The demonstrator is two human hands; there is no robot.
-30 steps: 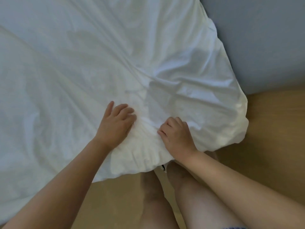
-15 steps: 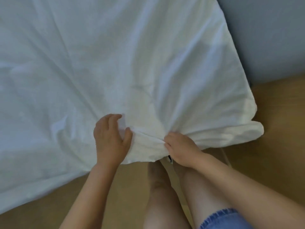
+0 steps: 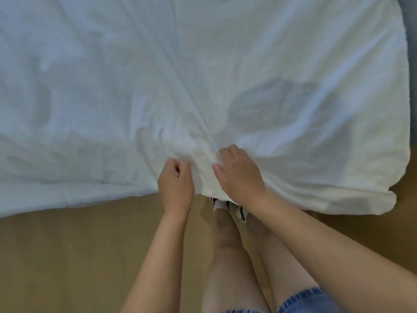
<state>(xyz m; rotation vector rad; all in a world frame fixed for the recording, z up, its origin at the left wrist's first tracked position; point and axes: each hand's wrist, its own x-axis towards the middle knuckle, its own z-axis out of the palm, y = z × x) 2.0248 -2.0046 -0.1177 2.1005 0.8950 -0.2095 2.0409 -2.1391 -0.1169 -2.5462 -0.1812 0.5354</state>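
Note:
A large white sheet (image 3: 203,75) lies spread over most of the upper view, its near edge hanging toward the wooden floor (image 3: 67,256). My left hand (image 3: 176,184) grips a bunch of the sheet at its near edge, fingers curled round the cloth. My right hand (image 3: 239,175) sits just to the right, with fingers and thumb curled into a gathered fold of the same sheet. Creases fan out from between the two hands. A darker patch shows through the sheet at the right.
My bare legs (image 3: 228,267) and white striped socks (image 3: 225,204) stand right below the sheet's edge. A grey surface (image 3: 409,23) shows at the top right corner beyond the sheet. Wooden floor runs along the bottom and right.
The sheet has been pulled nearer and lies flatter and more spread out. Both hands have come closer together at its near edge, and the view has shifted left.

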